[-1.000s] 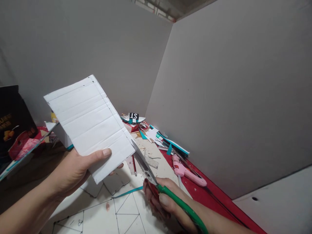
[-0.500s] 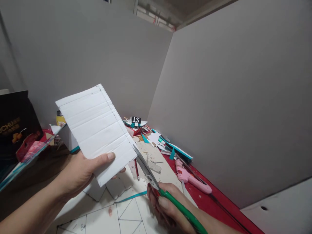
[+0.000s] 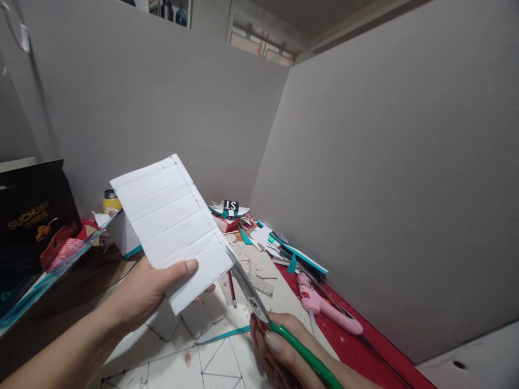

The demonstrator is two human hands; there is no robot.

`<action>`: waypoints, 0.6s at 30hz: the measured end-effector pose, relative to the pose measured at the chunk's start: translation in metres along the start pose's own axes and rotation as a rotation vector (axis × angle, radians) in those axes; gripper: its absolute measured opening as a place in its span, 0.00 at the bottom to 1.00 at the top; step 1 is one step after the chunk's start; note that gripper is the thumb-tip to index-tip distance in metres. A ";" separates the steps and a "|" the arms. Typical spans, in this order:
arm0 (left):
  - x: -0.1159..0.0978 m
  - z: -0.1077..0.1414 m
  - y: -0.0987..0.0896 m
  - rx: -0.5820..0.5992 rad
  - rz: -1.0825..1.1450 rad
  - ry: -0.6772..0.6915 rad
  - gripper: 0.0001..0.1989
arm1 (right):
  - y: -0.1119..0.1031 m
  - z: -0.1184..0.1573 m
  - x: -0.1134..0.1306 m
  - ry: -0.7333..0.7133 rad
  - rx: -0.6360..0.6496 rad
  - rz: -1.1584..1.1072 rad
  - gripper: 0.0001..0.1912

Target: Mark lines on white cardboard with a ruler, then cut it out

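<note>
My left hand (image 3: 154,281) grips a white creased card (image 3: 174,227) near its lower end, thumb on the face and fingers behind. Pencil lines and small dots run along the card's top and right edges. Scissors with green handles (image 3: 304,351) are in my right hand (image 3: 284,346). Their blades reach up to the card's lower right edge, where a thin sliver stands beside them. Beneath the hands lies a white board (image 3: 219,362) drawn with dark lines and triangles, with a thin teal strip (image 3: 223,335) on it.
A pink glue gun (image 3: 330,310) lies on the red surface (image 3: 352,346) at the right. Paper scraps (image 3: 259,236), a ruler (image 3: 263,286) and a pencil (image 3: 232,289) are beyond the hands. At the left stand a black box (image 3: 36,227) and a yellow jar (image 3: 111,201).
The view has shifted, so everything appears slightly lower and further right. Both hands keep their holds on the card and the scissors, with the blades still at the card's right edge.
</note>
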State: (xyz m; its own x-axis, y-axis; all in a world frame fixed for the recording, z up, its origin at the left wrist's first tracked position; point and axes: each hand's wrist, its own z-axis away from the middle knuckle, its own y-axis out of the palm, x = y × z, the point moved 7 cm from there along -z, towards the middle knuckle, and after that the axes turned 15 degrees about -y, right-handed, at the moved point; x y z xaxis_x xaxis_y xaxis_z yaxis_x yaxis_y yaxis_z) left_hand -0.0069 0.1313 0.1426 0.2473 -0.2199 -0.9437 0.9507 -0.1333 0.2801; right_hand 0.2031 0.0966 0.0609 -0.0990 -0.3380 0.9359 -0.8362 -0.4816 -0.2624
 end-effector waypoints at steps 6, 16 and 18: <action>-0.001 0.000 -0.001 0.010 -0.015 0.015 0.28 | 0.004 -0.003 0.009 -0.003 0.036 0.005 0.29; 0.009 -0.007 -0.006 0.057 -0.038 -0.078 0.31 | 0.003 0.000 0.012 0.071 0.038 0.031 0.29; 0.009 -0.008 -0.006 0.066 -0.044 -0.068 0.31 | 0.003 0.001 0.014 0.086 0.033 0.037 0.29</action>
State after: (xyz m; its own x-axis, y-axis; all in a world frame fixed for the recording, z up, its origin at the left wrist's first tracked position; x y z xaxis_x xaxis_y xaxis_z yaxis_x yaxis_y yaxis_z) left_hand -0.0090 0.1376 0.1306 0.1901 -0.2775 -0.9417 0.9454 -0.2070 0.2518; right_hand 0.1997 0.0899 0.0732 -0.1771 -0.2861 0.9417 -0.8127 -0.4971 -0.3039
